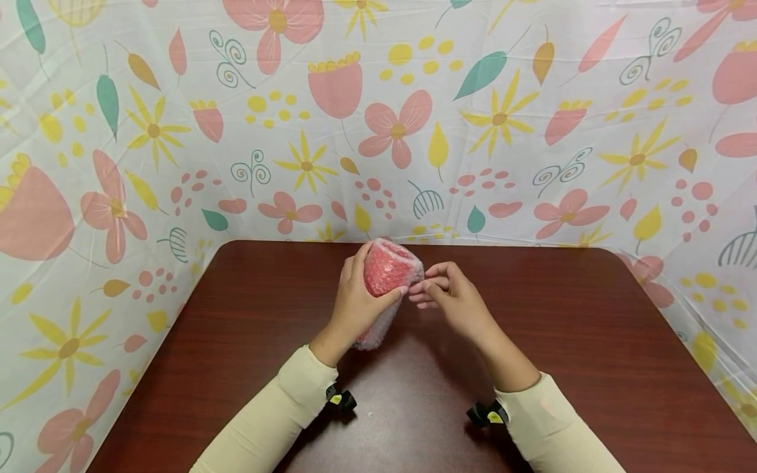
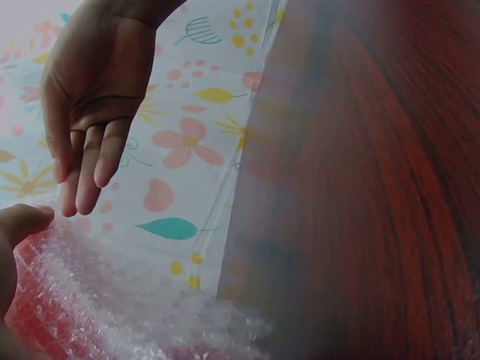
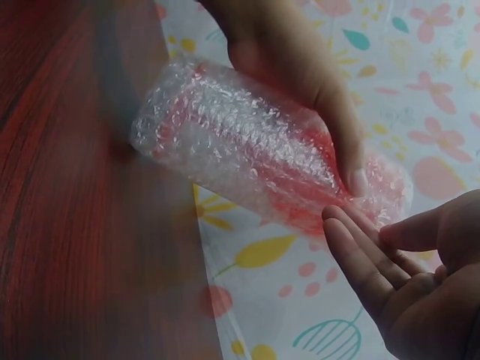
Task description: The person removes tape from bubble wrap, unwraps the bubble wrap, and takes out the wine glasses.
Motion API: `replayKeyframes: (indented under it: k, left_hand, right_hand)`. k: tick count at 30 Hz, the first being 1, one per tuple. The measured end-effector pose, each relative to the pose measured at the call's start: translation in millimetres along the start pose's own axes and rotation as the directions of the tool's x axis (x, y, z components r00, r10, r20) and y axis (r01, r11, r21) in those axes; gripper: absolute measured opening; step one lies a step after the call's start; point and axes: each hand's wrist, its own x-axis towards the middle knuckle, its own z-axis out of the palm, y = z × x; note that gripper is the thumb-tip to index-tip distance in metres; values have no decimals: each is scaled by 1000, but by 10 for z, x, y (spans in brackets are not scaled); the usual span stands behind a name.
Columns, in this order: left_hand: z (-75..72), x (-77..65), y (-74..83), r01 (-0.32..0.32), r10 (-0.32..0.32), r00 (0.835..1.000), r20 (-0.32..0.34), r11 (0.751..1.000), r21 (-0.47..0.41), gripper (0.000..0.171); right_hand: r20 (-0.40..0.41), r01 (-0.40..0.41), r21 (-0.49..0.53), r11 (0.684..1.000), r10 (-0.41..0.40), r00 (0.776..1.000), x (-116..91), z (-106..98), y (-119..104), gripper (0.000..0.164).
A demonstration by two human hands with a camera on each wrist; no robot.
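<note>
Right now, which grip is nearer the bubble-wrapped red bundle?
Left. The left grip is wrapped around the side of the bubble-wrapped red bundle; the right grip is at its upper end's right edge, contact unclear.

1. I'm looking into a cloth-screened nook; what room surrounds it I can't tell.
2. Flower-print cloth (image 1: 437,190) hangs behind the far edge and past both side edges of the tabletop (image 1: 260,309).
3. That's dark, wood-grained, round-cornered.
</note>
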Motion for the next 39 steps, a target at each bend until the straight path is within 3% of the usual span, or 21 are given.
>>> replayKeyframes:
  k: [8, 17, 24, 29, 34, 39]
  left_hand:
    - [4, 0, -15, 2, 1, 999, -48, 999, 49, 101]
    - [9, 6, -40, 16, -11, 999, -51, 995, 93, 106]
    - [1, 14, -32, 29, -27, 999, -20, 993, 111, 103]
    - [1, 12, -27, 52, -54, 998, 22, 994, 93, 102]
    - [3, -9, -27, 85, -88, 994, 71, 996, 37, 103]
    - [5, -8, -16, 89, -92, 992, 89, 995, 38, 106]
  right_hand:
    - [21, -16, -2, 1000, 16, 1000, -25, 15, -35, 21]
    - [52, -34, -24, 999, 35, 998, -39, 2, -73, 17]
    - [-12, -60, -37, 998, 60, 998, -23, -15, -55, 16]
    - [20, -74, 26, 997, 74, 997, -11, -18, -34, 18]
    - [0, -72, 13, 997, 72, 997, -9, -10, -28, 20]
    - [21, -60, 19, 998, 60, 998, -3, -6, -26, 19]
